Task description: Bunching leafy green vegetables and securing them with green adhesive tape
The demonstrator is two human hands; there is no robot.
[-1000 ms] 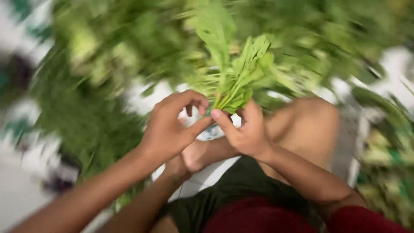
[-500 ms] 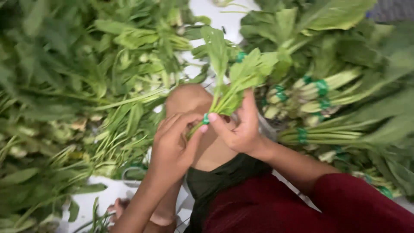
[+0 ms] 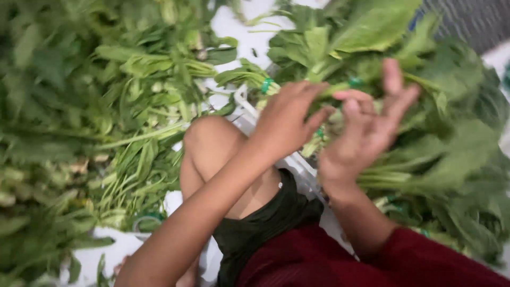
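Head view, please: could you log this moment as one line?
left hand: on leafy bundle stems | right hand: fingers spread over same bundle, blurred | tied bundles: right | loose greens: left | knee: between

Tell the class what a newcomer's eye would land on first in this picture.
Two bare hands meet in the middle: the left hand and the right hand both work at a bunch of leafy greens tied with a green band. Loose greens are heaped across the left side, and more tied bunches lie on the right. A bent knee shows just below the hands.
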